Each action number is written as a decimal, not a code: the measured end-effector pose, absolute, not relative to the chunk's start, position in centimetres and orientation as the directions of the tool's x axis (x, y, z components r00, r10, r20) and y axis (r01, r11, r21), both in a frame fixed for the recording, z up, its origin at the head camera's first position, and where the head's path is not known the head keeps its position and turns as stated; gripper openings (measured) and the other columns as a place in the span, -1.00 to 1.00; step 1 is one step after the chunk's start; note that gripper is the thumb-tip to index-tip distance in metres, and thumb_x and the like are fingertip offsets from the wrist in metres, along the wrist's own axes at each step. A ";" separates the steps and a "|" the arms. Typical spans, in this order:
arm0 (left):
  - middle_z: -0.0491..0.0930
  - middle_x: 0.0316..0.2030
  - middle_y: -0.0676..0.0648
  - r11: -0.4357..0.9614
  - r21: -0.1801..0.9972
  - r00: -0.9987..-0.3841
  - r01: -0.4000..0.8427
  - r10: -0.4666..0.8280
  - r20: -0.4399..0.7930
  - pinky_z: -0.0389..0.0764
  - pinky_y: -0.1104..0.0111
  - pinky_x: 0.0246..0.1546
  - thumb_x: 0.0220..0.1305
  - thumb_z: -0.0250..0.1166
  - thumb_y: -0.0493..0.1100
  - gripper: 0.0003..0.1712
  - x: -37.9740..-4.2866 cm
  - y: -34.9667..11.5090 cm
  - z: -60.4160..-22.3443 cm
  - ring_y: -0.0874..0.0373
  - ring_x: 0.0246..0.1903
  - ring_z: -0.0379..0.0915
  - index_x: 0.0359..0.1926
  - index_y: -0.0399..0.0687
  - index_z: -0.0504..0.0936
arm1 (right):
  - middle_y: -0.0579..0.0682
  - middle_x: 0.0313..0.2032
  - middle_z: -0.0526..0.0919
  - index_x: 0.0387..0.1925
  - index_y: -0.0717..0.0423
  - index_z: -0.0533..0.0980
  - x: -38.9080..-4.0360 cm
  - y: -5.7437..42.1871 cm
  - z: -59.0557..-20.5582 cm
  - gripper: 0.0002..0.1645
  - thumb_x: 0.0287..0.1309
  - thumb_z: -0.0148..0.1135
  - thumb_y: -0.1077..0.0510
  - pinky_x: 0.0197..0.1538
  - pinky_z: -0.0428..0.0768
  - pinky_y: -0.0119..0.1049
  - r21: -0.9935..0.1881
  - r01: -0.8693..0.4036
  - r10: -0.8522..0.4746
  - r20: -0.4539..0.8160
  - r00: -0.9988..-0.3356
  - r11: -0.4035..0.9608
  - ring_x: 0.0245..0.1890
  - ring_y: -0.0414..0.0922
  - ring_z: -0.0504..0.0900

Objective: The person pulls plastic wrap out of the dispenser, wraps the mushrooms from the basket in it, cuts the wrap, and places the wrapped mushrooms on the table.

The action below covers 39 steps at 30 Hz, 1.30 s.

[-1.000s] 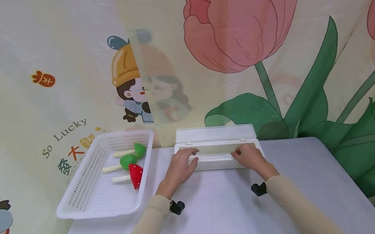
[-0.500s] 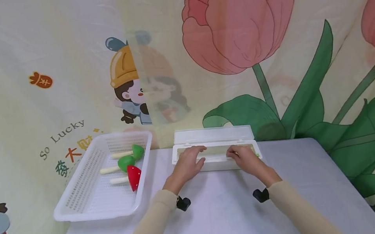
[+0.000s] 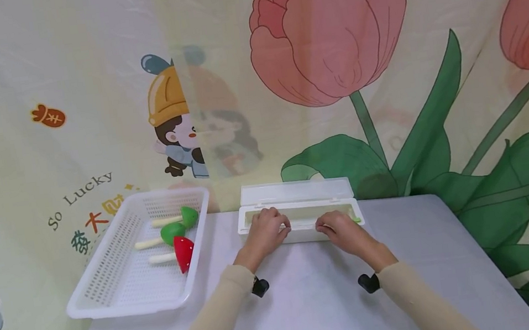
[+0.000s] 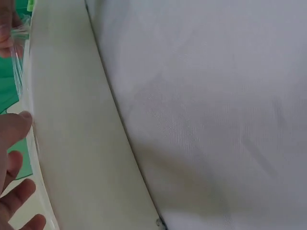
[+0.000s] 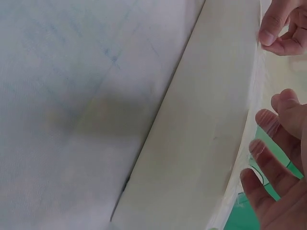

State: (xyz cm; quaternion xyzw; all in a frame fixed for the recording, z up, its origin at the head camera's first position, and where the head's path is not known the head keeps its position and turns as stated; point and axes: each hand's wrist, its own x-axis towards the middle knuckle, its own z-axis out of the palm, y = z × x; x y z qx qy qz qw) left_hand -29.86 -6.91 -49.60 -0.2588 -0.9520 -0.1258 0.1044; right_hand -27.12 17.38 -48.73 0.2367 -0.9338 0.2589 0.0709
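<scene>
A long white cling film dispenser (image 3: 301, 235) stands at the back of the table, its clear lid (image 3: 295, 190) raised behind it. Both hands are at its front rim. My left hand (image 3: 265, 234) pinches the film edge with thumb and index finger near the left half. To the right, my right hand (image 3: 347, 233) pinches the film as well. Clear, crinkled cling film (image 4: 18, 72) bunches at the right fingertips in the left wrist view. In the right wrist view it lies over the right hand's fingers (image 5: 267, 120). A small green piece (image 3: 356, 220) shows at the dispenser's right end.
A white perforated basket (image 3: 109, 280) stands left of the dispenser. In it lie two green-headed toy mushrooms (image 3: 173, 233) and a red-capped one (image 3: 185, 253). A printed curtain (image 3: 213, 82) hangs right behind the white-covered table (image 3: 309, 315).
The left hand has moved right along the dispenser, and its thumb and fingers have closed together. The right hand has shifted slightly left and down. The head view has turned a little right.
</scene>
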 end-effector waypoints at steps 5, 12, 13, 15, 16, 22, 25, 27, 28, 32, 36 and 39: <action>0.73 -0.08 0.06 0.807 0.216 -0.825 0.549 0.482 0.295 0.58 0.08 0.01 0.38 0.37 -0.06 -0.93 -29.8 -7.2 -49.5 0.06 0.02 0.62 -0.17 0.11 0.71 | 0.04 -0.07 0.77 -0.06 0.17 0.69 -26.9 18.3 -48.4 -0.76 0.23 0.44 0.24 0.15 0.64 0.01 -0.406 -0.476 -0.364 0.325 -0.873 0.780 0.06 0.06 0.67; 0.74 -0.23 0.02 0.788 0.226 -0.804 0.572 0.486 0.342 0.61 0.15 -0.20 0.30 0.45 -0.17 -0.72 -29.8 -7.7 -49.7 0.08 -0.20 0.69 0.03 0.00 0.73 | 0.15 0.18 0.62 0.13 0.10 0.61 -26.4 20.4 -48.4 -0.39 0.05 0.60 0.02 0.22 0.42 0.33 -0.309 -0.367 -0.289 0.271 -0.918 0.878 0.29 0.24 0.42; 0.73 -0.26 0.02 0.788 0.210 -0.794 0.579 0.485 0.366 0.61 0.16 -0.23 0.28 0.46 -0.19 -0.76 -29.8 -7.7 -49.8 0.08 -0.23 0.68 -0.02 0.00 0.76 | 0.17 0.20 0.59 0.14 0.09 0.61 -26.4 20.7 -48.5 -0.37 0.04 0.61 0.01 0.22 0.40 0.36 -0.289 -0.355 -0.286 0.256 -0.924 0.889 0.31 0.27 0.38; 0.71 -0.29 0.02 0.790 0.182 -0.777 0.586 0.483 0.404 0.61 0.16 -0.25 0.27 0.47 -0.19 -0.84 -29.8 -7.9 -49.9 0.07 -0.25 0.66 -0.13 -0.01 0.80 | 0.21 0.19 0.58 0.10 0.10 0.62 -26.3 21.3 -48.8 -0.42 0.05 0.60 0.05 0.21 0.41 0.39 -0.255 -0.350 -0.286 0.256 -0.924 0.902 0.30 0.31 0.38; 0.71 -0.29 0.02 0.793 0.175 -0.774 0.584 0.478 0.414 0.61 0.16 -0.25 0.28 0.46 -0.18 -0.88 -29.9 -7.9 -49.9 0.06 -0.24 0.65 -0.17 0.00 0.81 | 0.21 0.15 0.60 0.06 0.12 0.64 -26.3 21.6 -48.9 -0.49 0.07 0.58 0.10 0.19 0.45 0.37 -0.247 -0.355 -0.287 0.271 -0.919 0.902 0.27 0.32 0.41; 0.77 -0.21 0.02 0.808 0.212 -0.803 0.550 0.442 0.400 0.64 0.13 -0.19 0.38 0.38 -0.16 -0.94 -30.1 -8.0 -49.9 0.05 -0.13 0.69 -0.21 0.00 0.77 | 0.15 -0.16 0.75 -0.20 0.19 0.70 -26.8 22.5 -49.5 -0.86 0.18 0.45 0.30 0.03 0.65 0.13 -0.318 -0.371 -0.250 0.363 -0.898 0.873 0.00 0.20 0.66; 0.78 -0.23 0.05 0.812 0.214 -0.811 0.544 0.442 0.385 0.62 0.17 -0.19 0.40 0.35 -0.16 -0.94 -30.2 -8.1 -50.1 0.09 -0.14 0.71 -0.18 0.04 0.75 | 0.10 -0.25 0.75 -0.17 0.22 0.70 -27.0 22.6 -49.4 -0.82 0.16 0.46 0.31 -0.02 0.66 0.09 -0.350 -0.348 -0.228 0.339 -0.912 0.870 -0.08 0.13 0.67; 0.78 -0.24 0.05 0.810 0.223 -0.813 0.543 0.440 0.380 0.63 0.18 -0.18 0.41 0.34 -0.16 -0.93 -30.2 -8.3 -50.2 0.11 -0.16 0.71 -0.17 0.03 0.74 | 0.08 -0.27 0.74 -0.15 0.22 0.70 -27.1 22.6 -49.5 -0.81 0.16 0.46 0.31 -0.06 0.66 0.08 -0.355 -0.339 -0.225 0.324 -0.919 0.871 -0.10 0.12 0.66; 0.78 -0.23 0.04 0.807 0.233 -0.815 0.543 0.440 0.378 0.63 0.18 -0.17 0.41 0.34 -0.17 -0.93 -30.3 -8.3 -50.3 0.11 -0.15 0.72 -0.16 0.02 0.74 | 0.08 -0.28 0.73 -0.16 0.23 0.70 -27.2 22.6 -49.5 -0.81 0.17 0.46 0.32 -0.07 0.66 0.07 -0.361 -0.335 -0.222 0.320 -0.921 0.871 -0.12 0.11 0.66; 0.77 -0.21 0.02 0.782 0.282 -0.817 0.556 0.452 0.358 0.67 0.19 -0.14 0.36 0.39 -0.21 -0.86 -30.3 -8.7 -50.3 0.10 -0.15 0.71 -0.08 -0.02 0.74 | 0.11 -0.27 0.70 -0.18 0.24 0.70 -27.3 22.6 -49.8 -0.85 0.20 0.44 0.29 -0.08 0.65 0.06 -0.388 -0.341 -0.217 0.329 -0.919 0.856 -0.13 0.13 0.64; 0.75 -0.25 0.01 0.770 0.288 -0.812 0.569 0.473 0.340 0.67 0.25 -0.17 0.29 0.45 -0.23 -0.75 -30.4 -9.0 -50.1 0.13 -0.23 0.67 -0.02 -0.06 0.75 | 0.15 -0.15 0.70 -0.15 0.23 0.70 -27.5 22.5 -50.0 -0.83 0.24 0.42 0.24 0.09 0.60 0.15 -0.432 -0.355 -0.218 0.335 -0.917 0.829 0.02 0.21 0.61; 0.73 -0.29 0.02 0.777 0.256 -0.804 0.575 0.477 0.356 0.66 0.24 -0.18 0.28 0.45 -0.23 -0.83 -30.5 -9.2 -50.2 0.11 -0.24 0.65 -0.10 -0.04 0.80 | 0.16 -0.12 0.73 -0.18 0.22 0.70 -27.7 22.4 -50.0 -0.88 0.29 0.37 0.26 0.16 0.57 0.17 -0.466 -0.366 -0.215 0.344 -0.914 0.806 0.07 0.22 0.61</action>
